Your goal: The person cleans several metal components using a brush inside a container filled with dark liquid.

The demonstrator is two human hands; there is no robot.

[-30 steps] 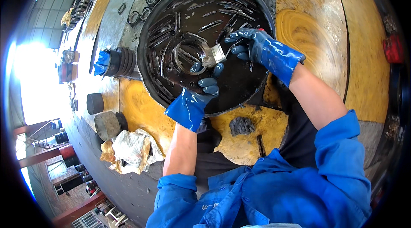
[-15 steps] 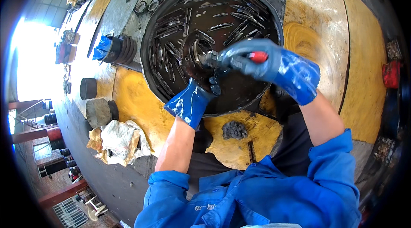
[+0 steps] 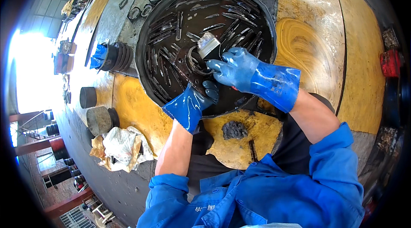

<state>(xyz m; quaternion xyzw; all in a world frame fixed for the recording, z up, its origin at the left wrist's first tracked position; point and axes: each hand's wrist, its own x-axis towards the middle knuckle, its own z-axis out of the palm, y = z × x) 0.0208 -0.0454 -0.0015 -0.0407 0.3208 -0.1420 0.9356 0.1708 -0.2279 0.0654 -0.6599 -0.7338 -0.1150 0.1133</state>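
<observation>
In my gloved left hand (image 3: 198, 99) is the near edge of a dark, oil-coated metal flange (image 3: 183, 61) with a round opening and small holes, held over a large round tub (image 3: 138, 52). My gloved right hand (image 3: 239, 68) is closed around a flat paintbrush (image 3: 208, 46), whose pale, shiny end points up and away above the flange's opening. A bit of red on its handle shows under the palm. Dark oil and several long, thin, oil-covered strips (image 3: 212, 27) lie in the tub. The left fingertips are partly hidden by the flange.
Several hex nuts (image 3: 134, 13) lie beyond the tub on the left. A stack of dark rings (image 3: 123, 56), short cylinders (image 3: 99, 121) and a crumpled plastic bag (image 3: 122, 147) stand to the left. A dark rag (image 3: 234, 130) lies on the yellow board (image 3: 227, 150) near me.
My right hand has moved slightly left and down and turned, so the brush now points upward instead of left into the flange. My left hand keeps hold of the flange.
</observation>
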